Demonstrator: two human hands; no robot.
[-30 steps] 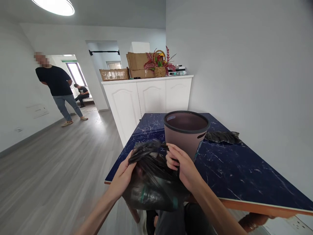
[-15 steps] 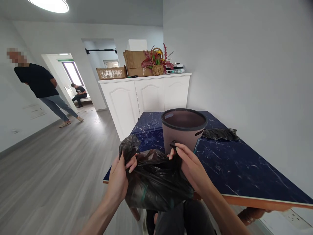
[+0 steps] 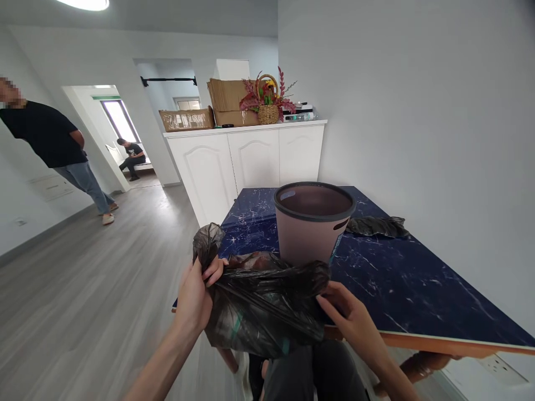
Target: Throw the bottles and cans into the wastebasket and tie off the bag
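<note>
A filled black garbage bag, thin enough to show a reddish shape and green marks inside, is held over my lap at the table's near edge. My left hand is wrapped around its gathered left end, with a crumpled tuft sticking up above the fist. On the right side, my right hand has its thumb and fingers closed on the bag just below a bunched corner; some fingertips are hidden by the plastic. Right behind the bag stands a mauve trash can with a dark rim, upright.
The blue marbled table carries another folded black bag right of the can. Behind is a white cabinet with cardboard boxes and a flower basket. One person stands at left; another sits in the far room.
My right hand has let go of the bag's upper right corner and moved down and right along its side. My left hand has shifted slightly left with its end. The standing person appears further left.
</note>
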